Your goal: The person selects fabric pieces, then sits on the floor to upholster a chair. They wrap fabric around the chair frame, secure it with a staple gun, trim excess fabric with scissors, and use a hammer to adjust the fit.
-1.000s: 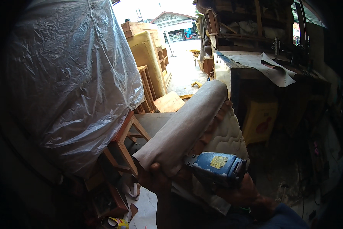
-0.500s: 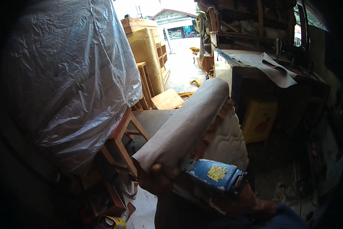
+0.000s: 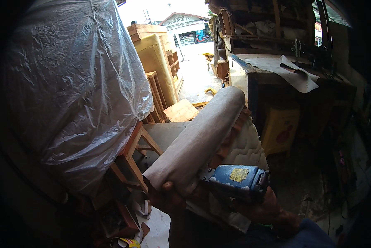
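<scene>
A padded furniture part (image 3: 200, 130), rounded and covered in grey-brown fabric, slants across the middle. My left hand (image 3: 169, 199) grips the fabric at its near end, thumb on top and the other fingers hidden in shadow beneath. My right hand (image 3: 266, 208) is wrapped round the grip of a blue staple gun (image 3: 235, 177) with a yellow label. The gun's nose is against or very close to the fabric's lower edge, just right of my left hand; contact cannot be made out. Beside the padded part lies a cream quilted panel (image 3: 246, 151).
Clear plastic sheeting (image 3: 78, 82) drapes a large object at left, above a wooden stool (image 3: 129, 159). A workbench (image 3: 239, 76) with a loose sheet (image 3: 295, 72) stands at right, a yellow plastic stool (image 3: 280, 130) beneath it. Wooden furniture (image 3: 156, 62) stands near the bright opening.
The staple gun has moved slightly up and its body has turned closer to level, with my right hand following. My left hand keeps its hold on the fabric. The whole view has shifted a little.
</scene>
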`<state>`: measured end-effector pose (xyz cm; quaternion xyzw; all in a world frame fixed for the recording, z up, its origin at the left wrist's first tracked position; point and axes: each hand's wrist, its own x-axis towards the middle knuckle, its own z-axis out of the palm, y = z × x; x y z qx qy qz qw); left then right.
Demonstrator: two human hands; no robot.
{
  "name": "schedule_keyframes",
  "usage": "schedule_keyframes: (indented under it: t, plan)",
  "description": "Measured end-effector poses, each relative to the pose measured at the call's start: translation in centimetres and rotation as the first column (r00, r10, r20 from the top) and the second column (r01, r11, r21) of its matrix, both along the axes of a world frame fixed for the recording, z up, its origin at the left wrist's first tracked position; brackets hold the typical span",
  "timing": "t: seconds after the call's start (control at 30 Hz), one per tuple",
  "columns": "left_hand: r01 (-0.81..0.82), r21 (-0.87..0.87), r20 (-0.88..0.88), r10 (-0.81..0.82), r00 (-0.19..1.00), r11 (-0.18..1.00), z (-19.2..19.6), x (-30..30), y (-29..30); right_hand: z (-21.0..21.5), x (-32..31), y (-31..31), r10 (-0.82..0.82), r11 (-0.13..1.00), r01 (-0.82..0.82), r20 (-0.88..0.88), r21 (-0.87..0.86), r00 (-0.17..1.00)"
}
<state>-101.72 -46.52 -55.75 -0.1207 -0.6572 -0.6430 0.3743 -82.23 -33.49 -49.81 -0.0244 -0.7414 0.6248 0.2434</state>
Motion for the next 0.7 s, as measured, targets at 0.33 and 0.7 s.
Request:
schedule_keyframes:
  t: [0.33, 0.7]
  plan:
    - [0.117, -0.07, 0.193, -0.101, 0.976, 0.991, 0.4, 0.9, -1.4, 0.4, -0.1, 0.7, 0.028, 0.97, -0.028, 0.005, 0.241, 1.0]
    - [-0.18, -0.09, -0.042, 0.177, 0.983, 0.979, -1.4, -0.7, -0.6, -1.0, -0.7, 2.9, -0.01, 0.988, 0.026, -0.103, 0.152, 0.995]
